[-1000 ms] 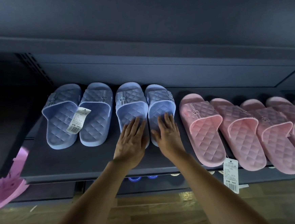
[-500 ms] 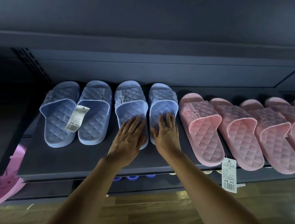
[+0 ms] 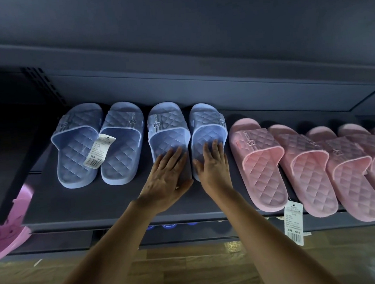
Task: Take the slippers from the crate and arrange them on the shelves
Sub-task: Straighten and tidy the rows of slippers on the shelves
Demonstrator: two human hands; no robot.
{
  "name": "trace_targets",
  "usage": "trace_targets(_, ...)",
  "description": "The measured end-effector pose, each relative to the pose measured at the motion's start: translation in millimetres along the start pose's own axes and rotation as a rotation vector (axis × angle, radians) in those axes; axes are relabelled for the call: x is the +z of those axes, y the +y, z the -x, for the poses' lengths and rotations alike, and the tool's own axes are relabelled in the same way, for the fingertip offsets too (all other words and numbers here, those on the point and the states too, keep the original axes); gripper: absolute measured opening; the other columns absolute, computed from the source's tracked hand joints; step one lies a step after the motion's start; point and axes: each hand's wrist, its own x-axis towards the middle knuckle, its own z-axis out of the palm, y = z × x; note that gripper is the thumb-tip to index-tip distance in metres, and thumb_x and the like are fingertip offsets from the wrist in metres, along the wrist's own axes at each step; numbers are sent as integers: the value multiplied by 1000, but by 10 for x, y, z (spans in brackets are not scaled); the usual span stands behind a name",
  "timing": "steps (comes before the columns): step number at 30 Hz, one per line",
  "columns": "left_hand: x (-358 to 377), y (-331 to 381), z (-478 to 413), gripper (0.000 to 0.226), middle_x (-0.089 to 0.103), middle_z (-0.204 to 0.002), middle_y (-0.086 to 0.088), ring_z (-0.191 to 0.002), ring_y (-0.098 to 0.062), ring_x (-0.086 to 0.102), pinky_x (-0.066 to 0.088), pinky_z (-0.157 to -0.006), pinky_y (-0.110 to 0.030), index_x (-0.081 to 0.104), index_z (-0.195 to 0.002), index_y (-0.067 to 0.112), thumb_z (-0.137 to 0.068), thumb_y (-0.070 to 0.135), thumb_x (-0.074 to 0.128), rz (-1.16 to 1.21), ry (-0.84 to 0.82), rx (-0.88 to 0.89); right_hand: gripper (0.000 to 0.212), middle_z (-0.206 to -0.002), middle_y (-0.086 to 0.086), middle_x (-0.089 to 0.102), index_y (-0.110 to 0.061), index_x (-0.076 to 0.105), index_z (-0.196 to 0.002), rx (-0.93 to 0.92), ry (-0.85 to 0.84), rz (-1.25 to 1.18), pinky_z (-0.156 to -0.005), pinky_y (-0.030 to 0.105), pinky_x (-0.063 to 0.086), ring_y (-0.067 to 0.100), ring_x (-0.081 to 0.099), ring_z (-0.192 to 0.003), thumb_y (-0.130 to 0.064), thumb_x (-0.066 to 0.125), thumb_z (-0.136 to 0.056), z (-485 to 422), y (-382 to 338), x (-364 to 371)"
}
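Note:
Two pairs of blue quilted slippers lie on the dark shelf (image 3: 52, 206). The left pair (image 3: 97, 144) carries a white tag. My left hand (image 3: 166, 180) rests flat, fingers straight, on the heel of one slipper (image 3: 166, 125) of the second pair. My right hand (image 3: 213, 164) lies flat on the heel of its partner (image 3: 207, 124). To the right stands a row of pink slippers (image 3: 260, 163), toes toward the back, one with a hanging tag (image 3: 293, 223).
A pink plastic crate (image 3: 7, 236) shows at the lower left edge. Another shelf overhangs above. Below the shelf edge, slipper tips (image 3: 168, 225) peek out from a lower shelf. Wooden floor (image 3: 192, 267) lies beneath, with a white shoe tip at the bottom.
Both hands have pushed the second blue pair slightly back on the shelf; the two slippers now lie closer together and straighter.

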Motion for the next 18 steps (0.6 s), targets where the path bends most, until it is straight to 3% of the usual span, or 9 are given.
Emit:
trace_targets(5, -29, 6, -9, 69, 38, -145, -15, -136, -25, 22, 7, -114, -33, 39, -138, 2, -86, 48, 37, 13, -39, -14, 62, -156, 17, -6, -8, 4, -148, -5, -43, 45, -115, 31, -3, 25, -9, -144, -34, 33, -100, 9, 12, -45)
trace_targets(8, -72, 13, -3, 72, 38, -146, -14, -138, -24, 23, 8, -115, -33, 40, -138, 2, -85, 51, 33, 17, -27, -24, 64, -155, 17, -8, -6, 2, -148, -3, -89, 52, -116, 31, -3, 26, -11, -144, -30, 36, -99, 28, 12, -96)
trace_targets(11, -138, 61, 0, 81, 29, -151, -11, -142, -24, 19, 0, -114, -27, 31, -142, 4, -80, 55, 23, 55, 0, -37, 67, -155, 17, -9, -6, 1, -148, -15, -129, 57, -116, 31, -2, 26, -10, -144, -25, 41, -98, 32, 18, -162)
trace_targets(14, -219, 143, -5, 84, 20, -154, -8, -144, -22, 11, -2, -113, -28, 23, -146, 10, -78, 59, 17, 124, -26, -75, 63, -156, 15, 8, -7, 15, -147, -40, -28, -4, -116, 33, 11, 26, 6, -145, -23, 48, -95, 133, 49, -244)
trace_targets(18, -349, 334, -61, 63, 18, -155, -7, -145, -20, 9, 1, -115, -31, 23, -147, 13, -94, 44, 41, 143, -66, -64, 53, -145, 19, 37, -5, 40, -138, -68, 157, -34, -105, 48, 33, 35, 35, -134, -16, 57, -89, 428, 191, -387)
